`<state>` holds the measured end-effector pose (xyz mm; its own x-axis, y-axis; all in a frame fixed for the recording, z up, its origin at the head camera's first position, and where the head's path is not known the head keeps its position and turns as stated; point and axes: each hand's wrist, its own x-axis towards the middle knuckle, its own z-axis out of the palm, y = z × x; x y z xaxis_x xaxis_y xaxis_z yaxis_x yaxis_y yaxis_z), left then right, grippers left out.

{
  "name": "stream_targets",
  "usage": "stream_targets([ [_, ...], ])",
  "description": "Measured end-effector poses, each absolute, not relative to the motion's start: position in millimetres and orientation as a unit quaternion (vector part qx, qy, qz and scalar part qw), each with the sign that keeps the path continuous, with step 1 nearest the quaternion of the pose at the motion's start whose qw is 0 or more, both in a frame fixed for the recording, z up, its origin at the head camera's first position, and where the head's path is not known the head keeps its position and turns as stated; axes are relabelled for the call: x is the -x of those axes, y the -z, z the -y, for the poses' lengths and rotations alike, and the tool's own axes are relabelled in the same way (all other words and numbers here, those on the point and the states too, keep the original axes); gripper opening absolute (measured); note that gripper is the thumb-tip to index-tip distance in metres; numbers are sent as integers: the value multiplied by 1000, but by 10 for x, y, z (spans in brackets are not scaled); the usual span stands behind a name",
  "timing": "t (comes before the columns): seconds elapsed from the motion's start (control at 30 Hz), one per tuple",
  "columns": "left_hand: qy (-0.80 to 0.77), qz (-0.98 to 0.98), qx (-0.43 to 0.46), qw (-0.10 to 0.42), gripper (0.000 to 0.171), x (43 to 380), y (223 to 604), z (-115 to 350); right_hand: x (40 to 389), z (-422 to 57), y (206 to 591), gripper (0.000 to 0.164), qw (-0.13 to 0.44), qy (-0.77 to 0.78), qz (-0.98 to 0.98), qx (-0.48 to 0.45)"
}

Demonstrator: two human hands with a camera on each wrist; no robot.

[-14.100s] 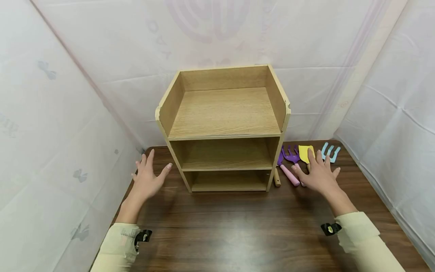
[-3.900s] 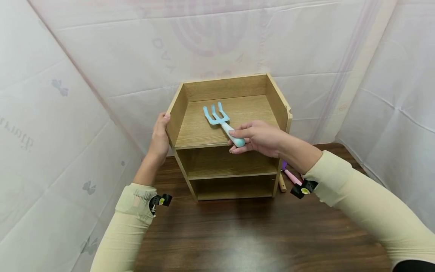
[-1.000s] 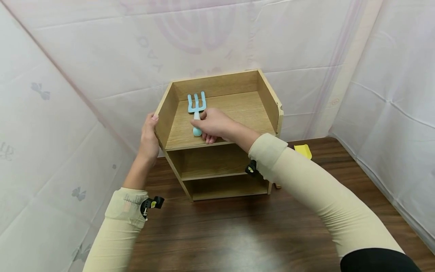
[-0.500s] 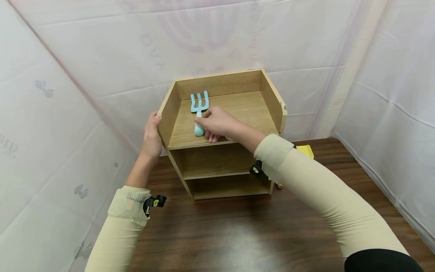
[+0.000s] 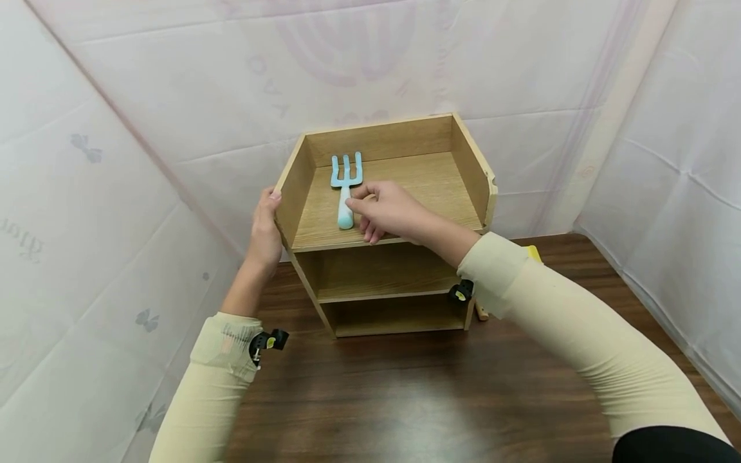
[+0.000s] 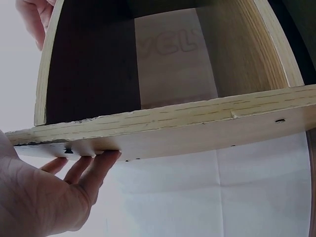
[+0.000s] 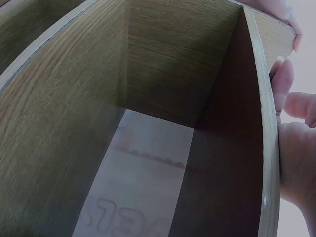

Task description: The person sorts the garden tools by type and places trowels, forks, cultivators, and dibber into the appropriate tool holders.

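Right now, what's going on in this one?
A person is at a small wooden shelf unit with a light blue fork. The fork lies on the top board, prongs toward the back panel. The right hand is at its white handle, though whether it touches is hard to tell. The left hand grips the unit's left side panel. On the table to the right, a wooden handle and something yellow show beside the right sleeve.

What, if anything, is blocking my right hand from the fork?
Nothing visible. The right hand is right at the handle of the fork, on the shelf, with no object between them; whether they touch is hard to tell. The left hand is outside the side wall, out of the way.
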<state>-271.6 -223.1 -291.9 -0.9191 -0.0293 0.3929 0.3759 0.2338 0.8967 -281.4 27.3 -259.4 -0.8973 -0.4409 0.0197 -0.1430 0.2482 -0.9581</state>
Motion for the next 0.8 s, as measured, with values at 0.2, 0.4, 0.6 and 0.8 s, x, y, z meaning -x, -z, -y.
stream_targets([
  [0.2,605,771,113,167,51,2721,2916,2249,2782,-303,2588,32,130,586,-777,193],
  [0.4,605,771,110,167,50,2734,2927,2268,2700,-374,2568,33,133,586,-776,192],
  [0.6,602,773,114,164,51,2734,2943,2262,2501,-569,2453,38,110,579,-782,201],
  [0.8,599,774,121,164,50,2760,2925,2250,2345,-802,2325,33,83,591,-777,201],
])
